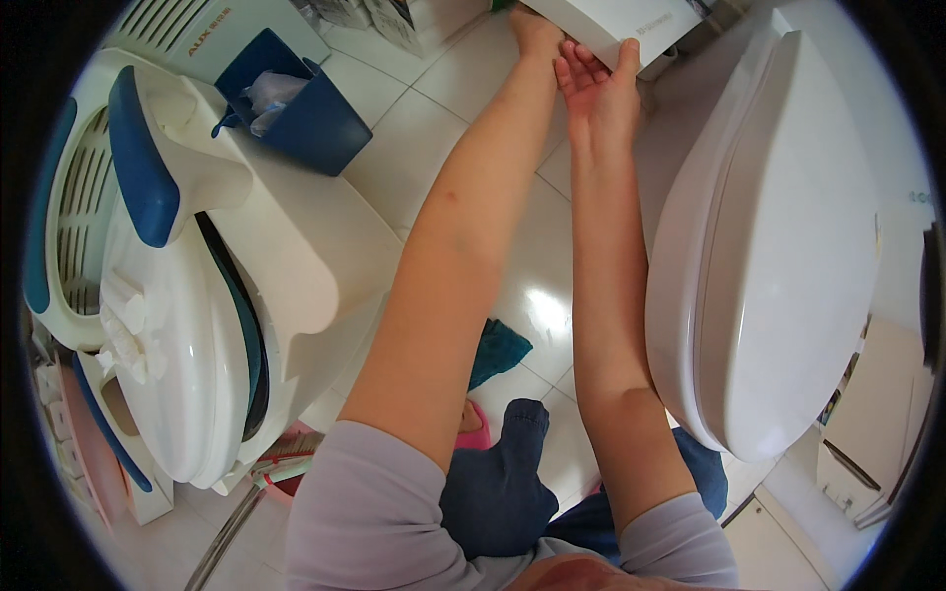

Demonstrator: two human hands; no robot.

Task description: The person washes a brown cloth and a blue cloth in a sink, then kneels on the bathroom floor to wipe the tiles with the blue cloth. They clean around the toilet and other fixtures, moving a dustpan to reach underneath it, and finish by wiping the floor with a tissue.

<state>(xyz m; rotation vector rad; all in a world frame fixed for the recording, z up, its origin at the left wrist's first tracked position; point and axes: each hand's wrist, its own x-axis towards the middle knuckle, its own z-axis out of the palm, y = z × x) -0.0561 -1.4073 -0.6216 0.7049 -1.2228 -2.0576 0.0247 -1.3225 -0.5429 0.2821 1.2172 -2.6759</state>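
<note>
A white box (pixel 628 22) bearing writing is at the top of the head view. My right hand (pixel 602 81) reaches to its lower corner, palm up, with the thumb against the near face and the other fingers beside the bottom edge. Near the top edge of the view, my left hand (pixel 536 29) extends to the box's left side; its fingers are mostly hidden or cut off, so its hold cannot be told. A glossy white rounded basin or lid (pixel 783 258) stands close beside my right forearm.
A white commode chair (pixel 295 273) with blue-padded armrests stands at left, bearing a blue bin (pixel 318 118) with plastic bags inside. A teal cloth (pixel 499 353) lies around the tiled floor near my legs. A metal pole (pixel 229 535) leans at lower left. More boxes stand behind.
</note>
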